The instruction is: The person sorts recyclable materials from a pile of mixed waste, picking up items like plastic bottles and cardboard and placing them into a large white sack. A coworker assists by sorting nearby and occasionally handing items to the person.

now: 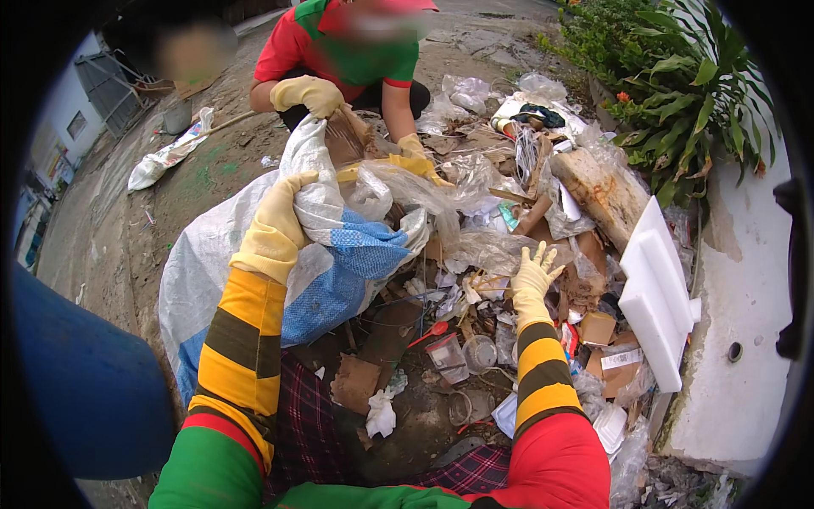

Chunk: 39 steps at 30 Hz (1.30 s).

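Note:
A cream glove covers my left hand, whose fingers are closed on the gathered rim of a large white and blue woven sack. My right hand, gloved alike, is stretched over a heap of waste with its fingers spread, holding nothing. Clear crumpled plastic film lies just left of its fingertips. Brown cardboard is to its right. Across from me a crouching co-worker in cream gloves holds the far side of the sack; their other hand is on yellow material.
A white foam panel leans at the right by a low white wall. Behind the right hand lies a stained block. A blue barrel stands at my left. A red spoon and plastic tubs lie before me.

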Each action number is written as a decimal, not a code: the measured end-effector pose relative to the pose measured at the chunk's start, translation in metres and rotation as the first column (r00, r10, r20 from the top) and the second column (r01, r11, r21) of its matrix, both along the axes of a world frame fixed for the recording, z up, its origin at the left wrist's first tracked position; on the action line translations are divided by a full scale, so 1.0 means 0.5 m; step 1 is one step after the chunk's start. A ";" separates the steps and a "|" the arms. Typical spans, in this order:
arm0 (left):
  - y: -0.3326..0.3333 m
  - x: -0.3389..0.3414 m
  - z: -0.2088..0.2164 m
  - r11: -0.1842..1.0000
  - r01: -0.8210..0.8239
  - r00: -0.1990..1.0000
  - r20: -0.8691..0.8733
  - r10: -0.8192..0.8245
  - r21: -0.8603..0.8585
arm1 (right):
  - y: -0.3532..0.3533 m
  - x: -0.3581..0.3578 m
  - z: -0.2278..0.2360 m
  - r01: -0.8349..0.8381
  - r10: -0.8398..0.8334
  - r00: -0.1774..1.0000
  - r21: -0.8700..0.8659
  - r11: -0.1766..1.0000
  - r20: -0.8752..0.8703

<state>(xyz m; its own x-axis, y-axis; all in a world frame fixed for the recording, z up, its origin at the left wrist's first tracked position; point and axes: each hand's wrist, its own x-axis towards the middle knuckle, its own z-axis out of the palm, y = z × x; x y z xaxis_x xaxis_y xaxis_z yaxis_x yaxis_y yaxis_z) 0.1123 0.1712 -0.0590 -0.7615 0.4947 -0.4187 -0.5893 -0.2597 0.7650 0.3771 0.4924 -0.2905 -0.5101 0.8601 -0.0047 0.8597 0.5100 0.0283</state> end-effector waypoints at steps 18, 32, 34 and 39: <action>0.007 0.077 0.024 0.986 -0.063 0.986 -0.141 0.086 0.157 | -0.295 -0.433 0.298 -0.988 -0.051 0.061 -0.068 0.138 -0.997; -0.001 0.008 0.008 0.973 0.048 0.994 -0.105 -0.025 0.227 | -0.027 -0.235 0.274 -0.870 0.000 0.407 -0.387 0.306 -0.914; 0.005 0.012 0.005 0.982 0.020 0.995 -0.100 -0.001 0.189 | 0.044 -0.141 0.250 -0.605 0.022 0.658 -0.510 0.611 -0.753; 0.013 0.034 0.001 0.991 0.005 0.996 -0.091 0.008 0.135 | 0.049 0.008 0.159 -0.066 0.076 0.997 -0.272 0.960 0.028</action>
<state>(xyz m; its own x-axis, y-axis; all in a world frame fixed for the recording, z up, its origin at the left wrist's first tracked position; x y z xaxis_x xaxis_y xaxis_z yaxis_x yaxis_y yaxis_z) 0.1291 0.1776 -0.0585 -0.7942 0.5410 -0.2768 -0.5182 -0.3650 0.7735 0.3810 0.5168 -0.2109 -0.5646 0.7858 -0.2523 0.8221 0.5627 -0.0872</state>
